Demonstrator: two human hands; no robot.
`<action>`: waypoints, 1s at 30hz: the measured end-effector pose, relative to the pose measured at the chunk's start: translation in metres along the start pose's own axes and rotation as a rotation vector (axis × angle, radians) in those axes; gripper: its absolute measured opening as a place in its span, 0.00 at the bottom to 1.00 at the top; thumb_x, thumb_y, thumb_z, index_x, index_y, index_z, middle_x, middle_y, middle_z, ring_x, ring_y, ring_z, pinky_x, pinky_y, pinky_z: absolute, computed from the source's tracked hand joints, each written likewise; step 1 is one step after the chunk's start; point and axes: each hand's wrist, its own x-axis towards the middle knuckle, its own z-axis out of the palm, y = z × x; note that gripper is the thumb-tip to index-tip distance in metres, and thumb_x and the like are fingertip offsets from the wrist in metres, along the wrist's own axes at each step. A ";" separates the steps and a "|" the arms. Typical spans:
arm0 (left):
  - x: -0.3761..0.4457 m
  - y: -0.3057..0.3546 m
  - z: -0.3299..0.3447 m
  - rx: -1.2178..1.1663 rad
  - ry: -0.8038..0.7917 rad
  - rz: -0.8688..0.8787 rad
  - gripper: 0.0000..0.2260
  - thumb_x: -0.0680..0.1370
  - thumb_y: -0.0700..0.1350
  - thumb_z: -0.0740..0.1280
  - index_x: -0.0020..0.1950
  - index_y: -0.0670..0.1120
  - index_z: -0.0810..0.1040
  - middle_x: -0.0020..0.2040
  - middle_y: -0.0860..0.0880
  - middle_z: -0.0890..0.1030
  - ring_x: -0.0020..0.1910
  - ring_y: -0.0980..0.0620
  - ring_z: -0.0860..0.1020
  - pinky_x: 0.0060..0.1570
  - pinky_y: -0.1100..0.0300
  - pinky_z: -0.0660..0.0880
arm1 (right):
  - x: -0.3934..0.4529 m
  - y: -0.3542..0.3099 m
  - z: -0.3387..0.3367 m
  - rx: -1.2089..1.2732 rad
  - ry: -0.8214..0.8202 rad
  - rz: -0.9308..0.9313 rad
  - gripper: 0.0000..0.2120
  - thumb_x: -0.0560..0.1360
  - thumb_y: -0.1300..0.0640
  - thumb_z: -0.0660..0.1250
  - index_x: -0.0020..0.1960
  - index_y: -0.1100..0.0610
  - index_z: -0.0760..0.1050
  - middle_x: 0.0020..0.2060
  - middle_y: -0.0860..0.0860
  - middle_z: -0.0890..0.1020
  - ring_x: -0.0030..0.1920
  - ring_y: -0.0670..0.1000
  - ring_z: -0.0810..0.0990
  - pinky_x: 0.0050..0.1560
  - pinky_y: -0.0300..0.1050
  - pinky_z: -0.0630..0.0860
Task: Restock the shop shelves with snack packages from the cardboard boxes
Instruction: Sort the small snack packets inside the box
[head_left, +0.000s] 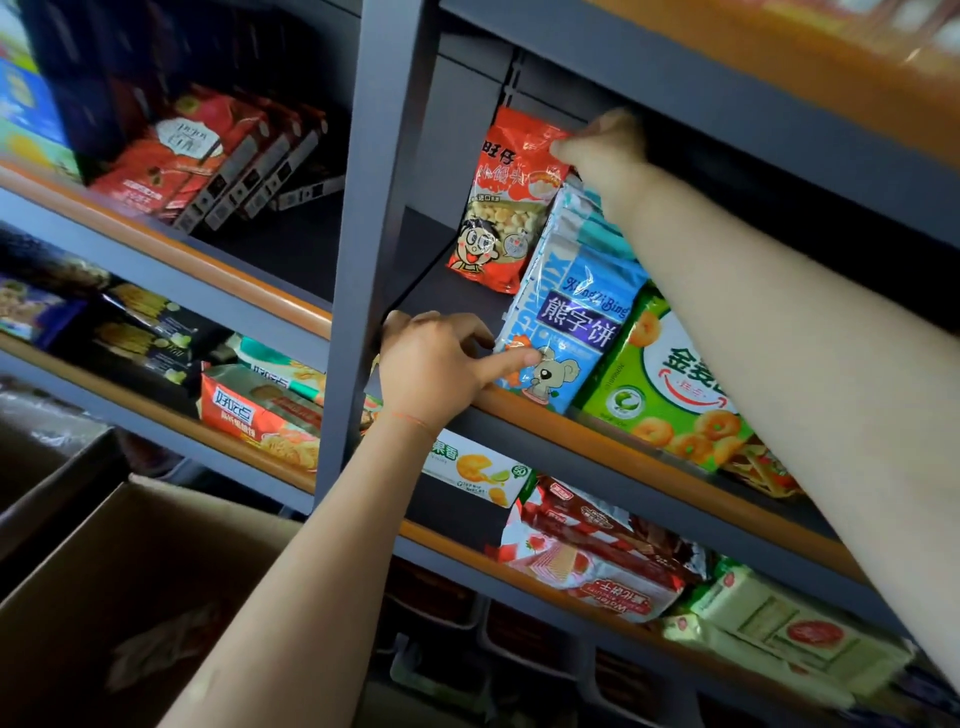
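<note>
Red bag (506, 208) is pinched at top corner by right hand (605, 148), upright at shelf (519, 410) back, w/ left hand (441, 364) fingers loosely spread on blue bag (566, 332) in front; red bag probably should be kept upright and blue one steadied, box (130, 597) below.

Grey metal shelving (363, 218) fills the view, seen from below at a tilt. One upright post (387, 130) splits it into left and right bays. Each shelf carries an orange front edge strip (582, 431). Dark back panel (561, 88) behind the upper right bay, with a slotted rail (511, 78) running down it. Lower bays fall into shadow. Light is dim, brighter on the shelf fronts. Top right corner blurred.
</note>
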 end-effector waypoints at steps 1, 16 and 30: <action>0.000 0.000 0.000 0.011 -0.009 0.000 0.31 0.65 0.78 0.60 0.36 0.51 0.82 0.30 0.54 0.81 0.35 0.52 0.78 0.51 0.57 0.62 | -0.008 0.000 -0.003 0.000 -0.028 -0.028 0.19 0.75 0.58 0.73 0.39 0.49 0.62 0.40 0.46 0.74 0.38 0.42 0.75 0.29 0.26 0.70; -0.197 -0.110 -0.095 0.345 -0.188 -0.413 0.16 0.74 0.50 0.63 0.55 0.45 0.84 0.54 0.45 0.82 0.56 0.40 0.78 0.56 0.49 0.72 | -0.279 0.081 0.118 0.010 -0.602 -0.319 0.09 0.73 0.57 0.74 0.39 0.55 0.75 0.30 0.46 0.76 0.32 0.43 0.74 0.34 0.35 0.68; -0.352 -0.288 -0.190 0.909 -0.330 -0.916 0.41 0.75 0.49 0.71 0.82 0.44 0.52 0.77 0.39 0.63 0.76 0.39 0.59 0.76 0.40 0.51 | -0.408 0.246 0.434 -0.246 -1.048 0.639 0.05 0.76 0.57 0.70 0.50 0.55 0.75 0.57 0.58 0.81 0.57 0.58 0.80 0.56 0.51 0.78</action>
